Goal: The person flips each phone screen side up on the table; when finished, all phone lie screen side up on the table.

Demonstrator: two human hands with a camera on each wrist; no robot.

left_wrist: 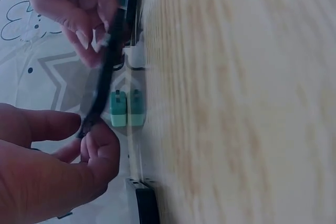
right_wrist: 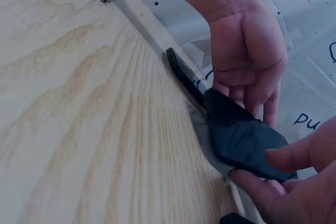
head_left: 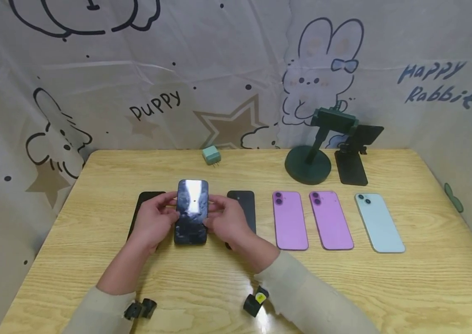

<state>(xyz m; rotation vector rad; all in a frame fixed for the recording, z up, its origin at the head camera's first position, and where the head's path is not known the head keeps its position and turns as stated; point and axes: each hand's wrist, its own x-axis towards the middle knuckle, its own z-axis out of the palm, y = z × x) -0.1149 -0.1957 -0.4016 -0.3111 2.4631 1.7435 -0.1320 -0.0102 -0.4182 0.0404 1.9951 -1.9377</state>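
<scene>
A dark smartphone is held up off the table by both hands, its glossy face catching a bright reflection. My left hand pinches its left edge between thumb and fingers; my right hand does the same on the right edge. The left wrist view shows the phone nearly edge-on, apart from the tabletop. In the right wrist view its dark, broad side faces the camera. One black phone lies partly hidden behind my left hand, and another black phone partly behind my right.
To the right lie two pink phones and a pale blue phone. A green charger plug sits near the back edge. Behind stand a dark green phone stand and a black stand. A patterned cloth hangs behind the wooden table.
</scene>
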